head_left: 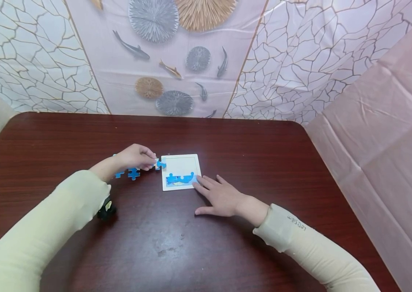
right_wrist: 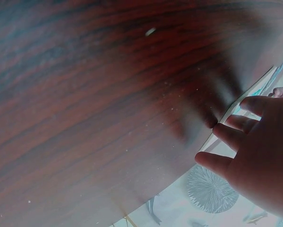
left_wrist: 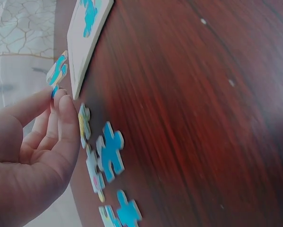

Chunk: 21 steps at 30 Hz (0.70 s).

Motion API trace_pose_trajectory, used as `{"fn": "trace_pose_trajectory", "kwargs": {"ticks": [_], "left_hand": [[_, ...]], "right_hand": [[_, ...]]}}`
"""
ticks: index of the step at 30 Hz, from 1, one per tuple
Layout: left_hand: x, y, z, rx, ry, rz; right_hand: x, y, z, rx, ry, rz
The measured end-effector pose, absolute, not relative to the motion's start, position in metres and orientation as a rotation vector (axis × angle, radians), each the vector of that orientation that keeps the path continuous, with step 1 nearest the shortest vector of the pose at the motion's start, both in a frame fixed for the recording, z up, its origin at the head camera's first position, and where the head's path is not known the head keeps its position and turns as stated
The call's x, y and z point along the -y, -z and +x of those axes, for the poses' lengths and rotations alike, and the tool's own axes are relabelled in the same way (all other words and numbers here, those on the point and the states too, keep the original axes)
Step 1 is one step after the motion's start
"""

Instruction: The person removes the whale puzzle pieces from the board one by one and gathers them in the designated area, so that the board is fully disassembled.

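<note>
While the left hand (head_left: pixel 136 157) pinches, the right (head_left: pixel 222 197) splays.

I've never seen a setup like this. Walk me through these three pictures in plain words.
There is no machine here: these are a person's two bare hands at work. The wide picture comes from a camera worn on the head, looking forward and down. The other two come from cameras on the wrists, one left and one right, each looking at that hand's work.

On the dark reddish-brown wooden table lies a white-framed puzzle board, with blue joined pieces along its near side. Loose jigsaw pieces lie to its left.

The left hand pinches one puzzle piece by the board's left edge. The right hand holds no piece; its fingers are spread, with fingertips at the board's right edge.
</note>
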<state>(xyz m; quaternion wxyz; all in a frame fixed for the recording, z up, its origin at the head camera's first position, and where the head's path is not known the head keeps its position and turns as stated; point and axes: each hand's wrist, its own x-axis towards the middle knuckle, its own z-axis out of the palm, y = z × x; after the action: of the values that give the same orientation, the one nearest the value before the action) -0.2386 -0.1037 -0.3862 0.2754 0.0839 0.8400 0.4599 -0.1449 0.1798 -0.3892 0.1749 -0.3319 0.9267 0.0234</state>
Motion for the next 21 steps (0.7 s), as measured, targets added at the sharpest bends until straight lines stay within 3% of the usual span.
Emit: {"fn": "trace_pose_trajectory", "kwargs": {"ticks": [21], "left_hand": [[0.127, 0.385, -0.231, -2.235, -1.156, 0.253]], "right_hand": [[-0.179, 0.388, -0.144, -2.622, -0.072, -0.919]]}}
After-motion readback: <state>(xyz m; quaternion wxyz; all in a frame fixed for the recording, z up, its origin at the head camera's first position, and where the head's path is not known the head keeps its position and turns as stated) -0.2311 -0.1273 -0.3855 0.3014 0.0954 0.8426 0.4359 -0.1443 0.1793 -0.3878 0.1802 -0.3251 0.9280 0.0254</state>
